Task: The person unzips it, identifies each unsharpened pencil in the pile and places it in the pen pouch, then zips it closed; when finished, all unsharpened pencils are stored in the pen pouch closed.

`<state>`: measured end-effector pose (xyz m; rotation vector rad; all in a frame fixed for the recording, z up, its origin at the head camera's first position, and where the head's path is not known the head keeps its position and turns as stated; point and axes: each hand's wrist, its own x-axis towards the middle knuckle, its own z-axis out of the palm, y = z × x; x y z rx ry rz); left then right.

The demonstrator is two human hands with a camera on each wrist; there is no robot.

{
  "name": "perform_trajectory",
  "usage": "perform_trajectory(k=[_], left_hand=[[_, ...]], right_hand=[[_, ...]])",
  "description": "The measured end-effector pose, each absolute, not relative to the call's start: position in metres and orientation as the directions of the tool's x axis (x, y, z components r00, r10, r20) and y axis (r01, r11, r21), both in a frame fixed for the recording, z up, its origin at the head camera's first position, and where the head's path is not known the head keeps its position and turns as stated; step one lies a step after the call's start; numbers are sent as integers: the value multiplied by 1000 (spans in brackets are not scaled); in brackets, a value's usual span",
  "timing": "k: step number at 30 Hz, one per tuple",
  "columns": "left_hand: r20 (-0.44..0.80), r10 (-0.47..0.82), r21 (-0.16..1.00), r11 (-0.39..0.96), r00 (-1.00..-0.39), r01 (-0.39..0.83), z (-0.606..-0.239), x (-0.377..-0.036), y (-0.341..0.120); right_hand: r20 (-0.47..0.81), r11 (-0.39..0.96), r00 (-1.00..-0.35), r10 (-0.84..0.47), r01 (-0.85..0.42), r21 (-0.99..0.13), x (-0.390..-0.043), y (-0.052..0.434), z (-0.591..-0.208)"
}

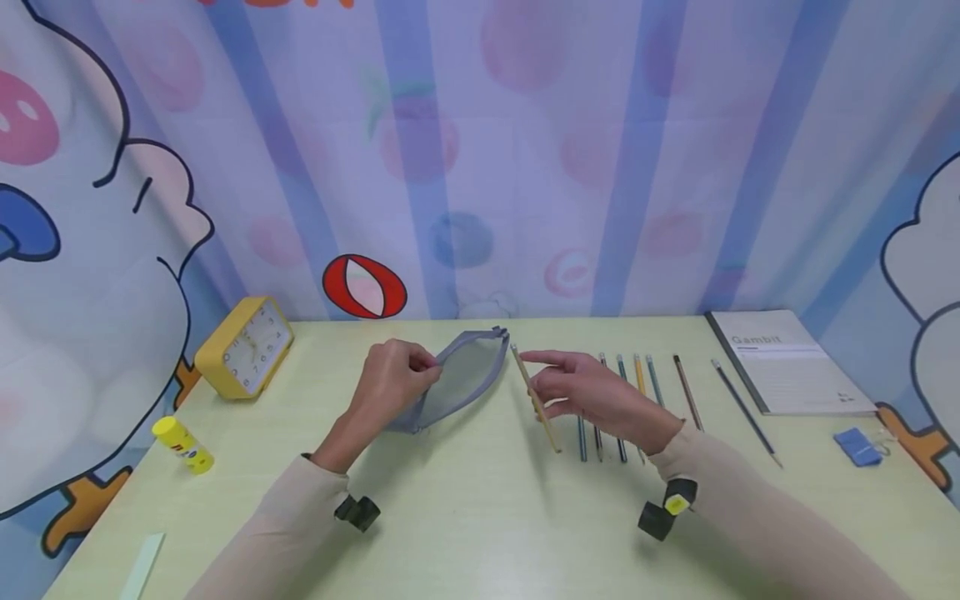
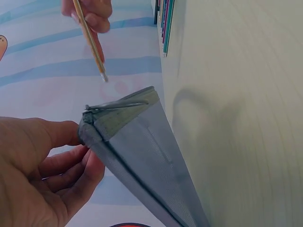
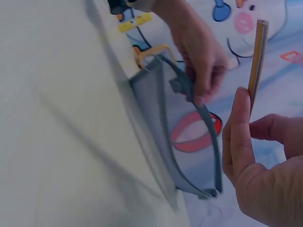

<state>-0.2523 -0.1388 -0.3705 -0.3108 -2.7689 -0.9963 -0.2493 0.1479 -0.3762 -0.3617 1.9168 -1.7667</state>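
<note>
My left hand (image 1: 393, 382) pinches the edge of a grey-blue mesh zip pouch (image 1: 465, 379) between thumb and fingers. The pouch stands tilted above the table with its mouth spread apart, as the right wrist view shows. My right hand (image 1: 592, 392) holds a yellow pencil (image 1: 547, 427) between thumb and fingertips, just right of the pouch. In the left wrist view, one end of the pencil (image 2: 90, 38) points toward the pouch's corner (image 2: 118, 111), with a gap between them. Under and beside my right hand, several pencils (image 1: 622, 450) lie in a row, partly hidden by it.
Farther right lie a dark red pencil (image 1: 688, 393), a dark pencil (image 1: 750, 417), a notebook (image 1: 810, 375) and a small blue item (image 1: 858, 447). On the left are a yellow alarm clock (image 1: 240, 350), a yellow glue stick (image 1: 183, 446) and a pale green strip (image 1: 142, 568). A printed curtain (image 1: 517, 167) hangs behind.
</note>
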Motion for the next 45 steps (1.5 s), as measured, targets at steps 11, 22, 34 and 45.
perform_trajectory(k=[11, 22, 34, 45], left_hand=[[228, 155, 619, 739, -961, 266, -373, -253, -131], [238, 170, 631, 721, -956, 285, -379, -255, -124], [263, 159, 633, 716, -952, 295, -375, -255, -123], [250, 147, 628, 728, -957, 276, -374, -254, -126]], right_hand=[[-191, 113, -867, -460, 157, -981, -267, 88, -396], [-284, 201, -893, -349, 225, -953, -291, 57, -401], [-256, 241, -932, -255, 196, -951, -305, 32, -407], [-271, 290, -914, -302, 183, -939, -296, 42, -399]])
